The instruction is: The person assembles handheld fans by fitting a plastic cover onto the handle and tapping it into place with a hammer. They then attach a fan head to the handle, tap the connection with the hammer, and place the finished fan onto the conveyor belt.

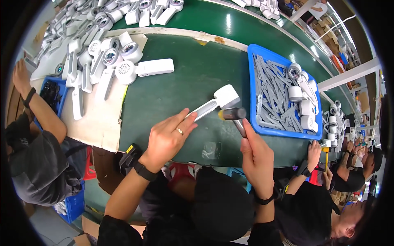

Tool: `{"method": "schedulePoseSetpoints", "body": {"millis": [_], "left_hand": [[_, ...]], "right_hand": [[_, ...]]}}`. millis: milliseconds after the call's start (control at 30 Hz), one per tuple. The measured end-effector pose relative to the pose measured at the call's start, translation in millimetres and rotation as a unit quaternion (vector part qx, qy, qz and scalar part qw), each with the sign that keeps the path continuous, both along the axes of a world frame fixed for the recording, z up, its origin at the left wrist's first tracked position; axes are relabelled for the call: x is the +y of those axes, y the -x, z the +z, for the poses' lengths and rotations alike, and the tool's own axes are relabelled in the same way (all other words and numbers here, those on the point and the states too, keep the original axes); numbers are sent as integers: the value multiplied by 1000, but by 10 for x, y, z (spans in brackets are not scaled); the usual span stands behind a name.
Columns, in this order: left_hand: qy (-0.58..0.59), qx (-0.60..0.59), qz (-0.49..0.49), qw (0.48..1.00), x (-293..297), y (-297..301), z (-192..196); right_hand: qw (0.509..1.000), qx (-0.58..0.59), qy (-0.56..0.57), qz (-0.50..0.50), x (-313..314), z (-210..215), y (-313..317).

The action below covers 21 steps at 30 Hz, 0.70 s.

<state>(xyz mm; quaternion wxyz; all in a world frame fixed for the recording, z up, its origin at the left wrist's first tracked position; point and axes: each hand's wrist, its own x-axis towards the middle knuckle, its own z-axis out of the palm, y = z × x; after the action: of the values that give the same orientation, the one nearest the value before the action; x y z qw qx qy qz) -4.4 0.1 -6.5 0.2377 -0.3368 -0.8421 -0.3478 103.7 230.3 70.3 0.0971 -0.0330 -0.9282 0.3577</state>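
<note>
My left hand [167,137] is closed on the handle of a white handheld device [226,96], with its fingers stretched along the grey-edged grip. The device lies at a slant over the green table, its rounded head pointing away from me to the right. My right hand [258,160] grips the short metal handle of a small mallet [232,113]. The mallet's dark head, yellow at one end, is just below the device's head; whether they touch I cannot tell.
To the right, a blue tray [252,90] holds grey strips and several white devices. More white devices [125,71] lie on cardboard [111,119] at left. A co-worker's arm [43,104] is at the far left; at right, another co-worker's hand [314,153] is near a yellow-handled tool [326,158].
</note>
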Motion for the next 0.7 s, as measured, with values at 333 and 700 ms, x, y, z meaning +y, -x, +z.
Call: {"method": "schedulePoseSetpoints", "body": {"millis": [333,700], "left_hand": [[-20,34,-7,999,20,-5,-12],[-23,20,-16,999,-4,9,-32]], "right_hand": [[986,65,-151,32,-299,238,210],[987,70,-139,30,-315,201,256]]}}
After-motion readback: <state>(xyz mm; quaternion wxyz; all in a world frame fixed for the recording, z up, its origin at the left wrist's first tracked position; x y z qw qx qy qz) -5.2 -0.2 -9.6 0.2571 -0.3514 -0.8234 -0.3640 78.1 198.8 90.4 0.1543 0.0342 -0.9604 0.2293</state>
